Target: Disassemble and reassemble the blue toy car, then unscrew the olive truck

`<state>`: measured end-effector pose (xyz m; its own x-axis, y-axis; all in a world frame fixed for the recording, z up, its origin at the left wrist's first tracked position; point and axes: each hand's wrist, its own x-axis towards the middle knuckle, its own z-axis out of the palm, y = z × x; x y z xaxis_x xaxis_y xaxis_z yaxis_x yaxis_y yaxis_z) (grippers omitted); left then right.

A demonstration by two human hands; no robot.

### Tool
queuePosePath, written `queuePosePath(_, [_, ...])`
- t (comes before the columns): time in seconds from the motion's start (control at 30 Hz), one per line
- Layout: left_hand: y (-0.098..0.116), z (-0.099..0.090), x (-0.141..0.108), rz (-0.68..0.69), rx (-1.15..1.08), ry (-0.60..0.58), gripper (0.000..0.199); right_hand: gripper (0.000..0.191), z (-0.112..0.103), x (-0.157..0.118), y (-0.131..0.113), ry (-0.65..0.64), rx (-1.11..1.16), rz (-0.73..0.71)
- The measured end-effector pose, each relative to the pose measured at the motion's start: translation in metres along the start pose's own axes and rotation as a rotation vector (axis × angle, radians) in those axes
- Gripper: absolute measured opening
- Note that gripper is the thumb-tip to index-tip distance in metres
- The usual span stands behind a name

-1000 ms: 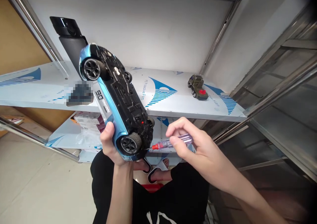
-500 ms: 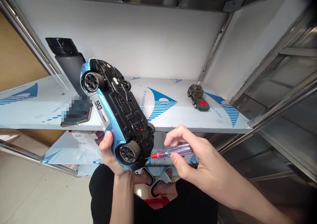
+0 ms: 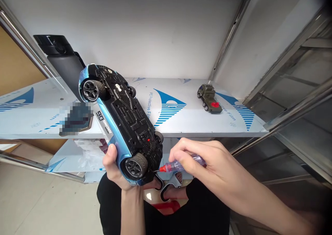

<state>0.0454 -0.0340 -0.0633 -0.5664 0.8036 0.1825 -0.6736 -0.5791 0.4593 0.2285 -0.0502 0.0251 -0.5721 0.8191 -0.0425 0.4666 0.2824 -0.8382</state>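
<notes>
A blue toy car [image 3: 129,114] is tilted with its black underside facing me and its lower end near my lap. My left hand [image 3: 116,169] grips it from below, thumb on its side by the lower wheel. Closed round the clear purple handle of a screwdriver [image 3: 172,166] with a red collar is my right hand [image 3: 202,159]. The screwdriver's thin shaft points left to the car's lower end; whether its tip touches is too small to tell.
On the shelf [image 3: 135,135] stand a black bottle [image 3: 64,69] and a green toy truck [image 3: 209,98]. A phone [image 3: 77,119], partly blurred, lies at the left. A plastic bag [image 3: 89,153] is on the lower shelf. Metal posts flank both sides.
My right hand's fingers have curled further over the screwdriver handle, and the tool sits slightly lower. The car's lower end has dropped a little. The camera view has shifted slightly.
</notes>
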Motion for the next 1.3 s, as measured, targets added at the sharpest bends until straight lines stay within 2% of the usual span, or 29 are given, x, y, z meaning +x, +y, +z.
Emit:
queuePosePath(0.03, [0.000, 0.001, 0.000, -0.011, 0.009, 0.000, 0.047, 0.025, -0.001, 0.001, 0.000, -0.011, 0.017, -0.001])
queuePosePath(0.13, [0.000, 0.002, 0.000, -0.011, 0.032, 0.009, 0.047, 0.004, -0.005, 0.003, -0.001, -0.033, 0.022, -0.009])
queuePosePath(0.2, [0.001, 0.002, 0.000, -0.023, 0.033, 0.010, 0.048, 0.009, -0.010, 0.005, -0.004, -0.028, 0.003, 0.004])
queuePosePath(0.23, [0.001, 0.003, 0.000, -0.039, 0.034, 0.007, 0.048, 0.002, -0.012, 0.006, -0.006, -0.019, -0.010, 0.008])
queuePosePath(0.33, [0.005, 0.007, 0.001, -0.069, 0.053, 0.008, 0.045, 0.027, -0.017, 0.013, -0.010, -0.021, -0.017, -0.018])
queuePosePath(0.4, [0.008, 0.014, 0.006, -0.062, 0.077, 0.023, 0.043, 0.027, -0.022, 0.020, -0.012, -0.014, 0.014, -0.062])
queuePosePath(0.5, [0.010, 0.029, 0.022, -0.042, 0.081, -0.006, 0.039, 0.014, -0.032, 0.032, -0.014, 0.038, 0.049, -0.174])
queuePosePath(0.6, [0.004, 0.043, 0.047, 0.116, 0.022, -0.152, 0.038, 0.007, -0.043, 0.047, -0.014, 0.119, -0.020, -0.282])
queuePosePath(0.67, [-0.004, 0.047, 0.066, 0.118, -0.016, -0.214, 0.030, 0.012, -0.047, 0.060, -0.013, 0.196, -0.058, -0.313])
queuePosePath(0.7, [-0.008, 0.048, 0.074, 0.172, -0.020, -0.194, 0.026, 0.021, -0.049, 0.067, -0.012, 0.225, -0.061, -0.314])
queuePosePath(0.77, [-0.015, 0.047, 0.088, 0.165, -0.039, -0.245, 0.027, 0.034, -0.052, 0.081, -0.009, 0.248, -0.051, -0.326])
queuePosePath(0.83, [-0.021, 0.043, 0.098, 0.156, -0.054, -0.274, 0.029, 0.030, -0.055, 0.092, -0.006, 0.226, -0.058, -0.373])
queuePosePath(0.93, [-0.025, 0.035, 0.104, 0.145, -0.037, -0.246, 0.029, 0.010, -0.059, 0.102, -0.003, 0.143, -0.102, -0.411])
queuePosePath(1.03, [-0.027, 0.029, 0.105, 0.114, -0.022, -0.217, 0.028, 0.011, -0.060, 0.105, -0.003, 0.111, -0.127, -0.300])
queuePosePath(1.13, [-0.028, 0.029, 0.104, 0.104, -0.012, -0.177, 0.031, 0.028, -0.059, 0.107, -0.003, 0.088, -0.106, -0.243])
queuePosePath(1.23, [-0.026, 0.031, 0.104, 0.084, 0.018, -0.140, 0.034, 0.015, -0.058, 0.109, -0.002, 0.038, -0.080, -0.268])
queuePosePath(1.3, [-0.025, 0.032, 0.105, 0.087, 0.045, -0.121, 0.034, 0.016, -0.058, 0.110, -0.001, 0.039, -0.054, -0.263])
